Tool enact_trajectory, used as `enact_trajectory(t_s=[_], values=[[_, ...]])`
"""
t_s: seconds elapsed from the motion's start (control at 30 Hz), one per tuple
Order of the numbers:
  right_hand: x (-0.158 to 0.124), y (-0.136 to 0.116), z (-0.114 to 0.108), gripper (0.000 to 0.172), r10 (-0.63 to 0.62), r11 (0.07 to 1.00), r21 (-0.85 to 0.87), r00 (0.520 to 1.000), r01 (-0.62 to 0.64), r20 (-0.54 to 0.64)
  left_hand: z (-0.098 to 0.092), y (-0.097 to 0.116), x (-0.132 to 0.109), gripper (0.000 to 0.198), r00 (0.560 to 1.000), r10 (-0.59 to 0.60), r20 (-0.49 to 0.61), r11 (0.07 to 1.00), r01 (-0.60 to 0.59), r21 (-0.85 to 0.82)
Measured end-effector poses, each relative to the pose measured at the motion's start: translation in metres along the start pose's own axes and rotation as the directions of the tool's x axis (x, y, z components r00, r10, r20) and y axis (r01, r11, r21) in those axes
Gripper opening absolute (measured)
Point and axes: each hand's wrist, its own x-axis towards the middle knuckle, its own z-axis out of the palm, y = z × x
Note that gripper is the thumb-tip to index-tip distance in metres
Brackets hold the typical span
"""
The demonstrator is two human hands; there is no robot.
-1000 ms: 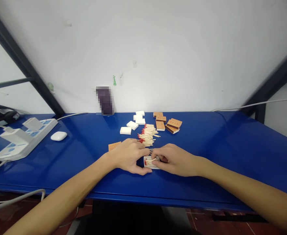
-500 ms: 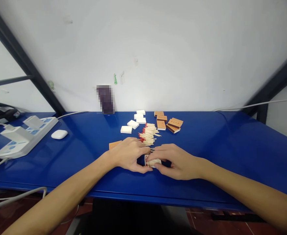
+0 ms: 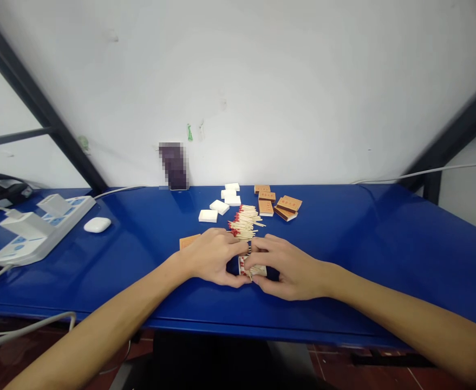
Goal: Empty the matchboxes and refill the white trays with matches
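Note:
A small white matchbox tray (image 3: pixel 263 270) with red-headed matches (image 3: pixel 255 268) in it lies on the blue table between my hands. My left hand (image 3: pixel 217 257) grips the tray's left end, thumb at the near side and fingers at the far side. My right hand (image 3: pixel 288 267) bends over the tray, thumb and index finger closed on the matches inside; its fingertips partly hide them. Just beyond my fingers spreads a loose pile of matches (image 3: pixel 246 221), heads to the left. An orange matchbox sleeve (image 3: pixel 188 241) is partly covered by my left hand.
Several white matchbox trays (image 3: pixel 208 216) lie behind the pile at left, several orange matchboxes (image 3: pixel 289 203) at right. A white power strip (image 3: pixel 65 225) and white earphone case (image 3: pixel 97 225) are on the left. A pixelated dark object (image 3: pixel 175 167) leans on the wall.
My right fingers have shifted slightly over the tray, and more red match heads now show inside it. My left hand keeps its place; the view has moved a little.

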Motion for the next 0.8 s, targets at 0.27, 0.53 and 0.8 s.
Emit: enact_trajectory(t_s=[0.27,0.53,0.8], values=[[-0.001,0.002,0.000,0.010,-0.014,1.000,-0.027,1.000,0.014,-0.008,-0.001,-0.002,0.000,0.040,0.999,-0.021,0.036,1.000,0.021,-0.006],[-0.001,0.008,-0.001,0.011,0.021,1.000,0.009,1.000,-0.021,-0.009,-0.005,-0.006,-0.001,0.042,0.997,-0.052,0.056,0.998,0.053,-0.025],[-0.001,0.009,-0.002,0.013,0.000,1.000,0.000,0.999,0.000,-0.039,-0.006,-0.009,-0.002,0.041,0.995,-0.068,0.068,0.998,0.068,0.002]])
